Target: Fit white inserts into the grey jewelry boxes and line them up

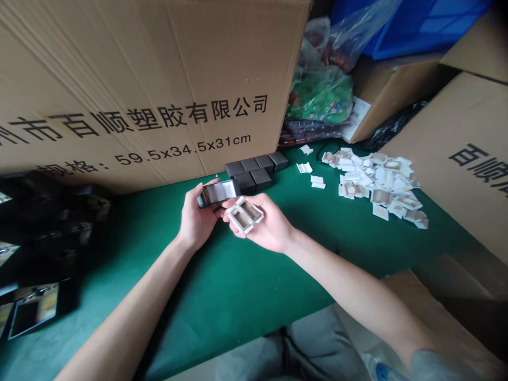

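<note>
In my left hand [196,219] is a small dark box [219,192], its pale inside turned toward me and my fingers wrapped round its side. My right hand [273,225] grips a white insert tray [246,214] with two hollow compartments, tilted up just beside the box. The fingertips of both hands come close together at the middle of the green table [238,286]. Behind them, several closed dark grey boxes [260,177] sit in a tight group against the carton.
A loose heap of white inserts [381,180] lies to the right, with a few strays [317,181] nearer the boxes. Dark open boxes [39,301] are stacked at the left edge. A large carton [159,69] walls the back; another carton [468,143] stands right.
</note>
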`<state>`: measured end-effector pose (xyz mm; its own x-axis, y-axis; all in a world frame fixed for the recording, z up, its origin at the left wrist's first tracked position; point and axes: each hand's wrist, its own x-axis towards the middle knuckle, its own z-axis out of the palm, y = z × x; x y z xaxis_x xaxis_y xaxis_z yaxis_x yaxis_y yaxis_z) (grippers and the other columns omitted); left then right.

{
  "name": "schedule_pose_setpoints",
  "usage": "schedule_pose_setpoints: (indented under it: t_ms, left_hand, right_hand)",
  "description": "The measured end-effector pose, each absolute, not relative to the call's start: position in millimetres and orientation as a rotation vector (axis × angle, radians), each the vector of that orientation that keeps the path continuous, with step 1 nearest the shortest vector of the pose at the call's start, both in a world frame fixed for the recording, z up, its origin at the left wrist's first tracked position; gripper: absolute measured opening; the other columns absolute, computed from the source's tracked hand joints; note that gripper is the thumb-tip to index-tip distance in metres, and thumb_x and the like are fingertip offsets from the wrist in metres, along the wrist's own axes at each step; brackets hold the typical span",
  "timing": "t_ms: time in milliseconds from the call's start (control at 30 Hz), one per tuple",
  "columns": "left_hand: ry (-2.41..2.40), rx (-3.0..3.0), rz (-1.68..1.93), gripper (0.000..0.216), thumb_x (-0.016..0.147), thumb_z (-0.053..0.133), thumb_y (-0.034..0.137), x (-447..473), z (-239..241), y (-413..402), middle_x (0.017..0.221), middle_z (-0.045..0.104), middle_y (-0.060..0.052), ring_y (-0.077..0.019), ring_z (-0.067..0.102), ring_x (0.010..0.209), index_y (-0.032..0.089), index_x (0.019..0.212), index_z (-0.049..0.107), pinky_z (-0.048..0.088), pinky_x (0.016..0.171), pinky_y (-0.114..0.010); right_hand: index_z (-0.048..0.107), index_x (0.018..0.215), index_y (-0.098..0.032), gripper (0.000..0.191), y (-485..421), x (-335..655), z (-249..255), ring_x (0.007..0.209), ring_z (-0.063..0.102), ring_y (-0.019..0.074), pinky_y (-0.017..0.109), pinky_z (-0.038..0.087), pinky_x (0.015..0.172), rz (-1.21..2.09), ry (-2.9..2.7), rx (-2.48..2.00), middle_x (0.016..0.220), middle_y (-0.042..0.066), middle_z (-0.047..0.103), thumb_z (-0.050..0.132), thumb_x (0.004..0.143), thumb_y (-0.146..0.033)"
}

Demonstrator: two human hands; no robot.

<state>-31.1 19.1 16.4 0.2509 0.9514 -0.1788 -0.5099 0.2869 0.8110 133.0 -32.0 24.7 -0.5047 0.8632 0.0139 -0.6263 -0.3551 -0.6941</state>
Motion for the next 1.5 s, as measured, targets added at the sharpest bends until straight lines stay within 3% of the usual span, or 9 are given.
schedule_pose_setpoints:
  t_ms: [233, 367, 433, 533, 733, 967, 1167, 1500]
  left_hand:
    - [0.766, 0.746, 1.127, 0.039, 0.091, 0.060, 0.051, -30.8, 11.9, 24.3, 0.090, 0.074, -0.008, -0.0197, 0.067, 0.071, 0.017, 0.106, 0.071, 0.052, 0.057, -0.027]
    - [0.766, 0.794, 1.117, 0.038, 0.089, 0.066, 0.051, -30.3, 11.9, 23.0, 0.101, 0.074, -0.007, -0.0215, 0.071, 0.084, 0.020, 0.111, 0.069, 0.055, 0.068, -0.029]
    - [0.768, 0.816, 1.108, 0.037, 0.088, 0.069, 0.050, -30.3, 11.6, 22.1, 0.107, 0.074, -0.007, -0.0211, 0.071, 0.088, 0.022, 0.113, 0.068, 0.056, 0.072, -0.029]
    - [0.766, 0.849, 1.106, 0.037, 0.088, 0.070, 0.049, -30.9, 9.8, 22.3, 0.111, 0.073, -0.006, -0.0215, 0.071, 0.091, 0.023, 0.114, 0.069, 0.057, 0.076, -0.030]
    - [0.763, 0.884, 1.095, 0.042, 0.085, 0.073, 0.049, -31.8, 8.4, 24.1, 0.112, 0.073, -0.007, -0.0234, 0.071, 0.094, 0.022, 0.116, 0.069, 0.058, 0.078, -0.031]
    - [0.734, 0.969, 1.066, 0.045, 0.078, 0.082, 0.038, -29.7, 15.2, 18.9, 0.122, 0.072, -0.006, -0.0225, 0.069, 0.106, 0.025, 0.120, 0.071, 0.059, 0.086, -0.030]
    - [0.692, 1.019, 0.983, 0.062, 0.074, 0.087, 0.035, -32.4, 13.0, 18.9, 0.126, 0.071, -0.009, -0.0254, 0.068, 0.112, 0.026, 0.132, 0.068, 0.058, 0.091, -0.032]
    - [0.658, 1.065, 0.929, 0.061, 0.078, 0.085, 0.033, -36.8, 7.8, 20.2, 0.132, 0.068, -0.009, -0.0255, 0.068, 0.114, 0.028, 0.136, 0.066, 0.058, 0.091, -0.030]
  right_hand:
    - [0.068, 0.108, -0.017, 0.031, -31.2, 129.0, 11.5, 0.068, 0.064, 0.0115, 0.022, 0.049, 0.052, 1.357, -1.323, -0.824, 0.095, 0.005, 0.068, 0.053, 0.099, -0.043]
    - [0.065, 0.118, -0.019, 0.029, -35.8, 127.0, 5.3, 0.085, 0.068, 0.0132, 0.028, 0.062, 0.075, 0.711, -1.607, -0.965, 0.114, 0.010, 0.065, 0.049, 0.103, -0.038]
    - [0.064, 0.118, -0.020, 0.025, -36.9, 128.3, 4.9, 0.098, 0.069, 0.0164, 0.033, 0.063, 0.088, 0.411, -1.701, -0.989, 0.119, 0.011, 0.063, 0.053, 0.101, -0.034]
    - [0.062, 0.123, -0.022, 0.027, -35.9, 131.9, 5.2, 0.112, 0.066, 0.0192, 0.033, 0.062, 0.095, 0.208, -1.747, -0.980, 0.122, 0.011, 0.064, 0.056, 0.098, -0.031]
    - [0.058, 0.119, -0.023, 0.020, -29.5, 136.6, 4.3, 0.108, 0.066, 0.0179, 0.029, 0.063, 0.081, 0.184, -1.718, -0.992, 0.121, 0.009, 0.063, 0.054, 0.101, -0.031]
    - [0.059, 0.108, -0.023, 0.011, -24.3, 140.5, 4.0, 0.117, 0.063, 0.0207, 0.038, 0.058, 0.101, 0.142, -1.670, -1.060, 0.119, 0.010, 0.062, 0.055, 0.101, -0.031]
    - [0.056, 0.112, -0.024, 0.012, -23.1, 139.0, -3.2, 0.121, 0.062, 0.0181, 0.034, 0.059, 0.101, 0.224, -1.636, -1.013, 0.122, 0.010, 0.060, 0.056, 0.101, -0.029]
    - [0.056, 0.111, -0.023, 0.012, -23.5, 130.5, -8.4, 0.117, 0.064, 0.0171, 0.030, 0.061, 0.096, 0.266, -1.683, -1.030, 0.122, 0.010, 0.060, 0.054, 0.102, -0.029]
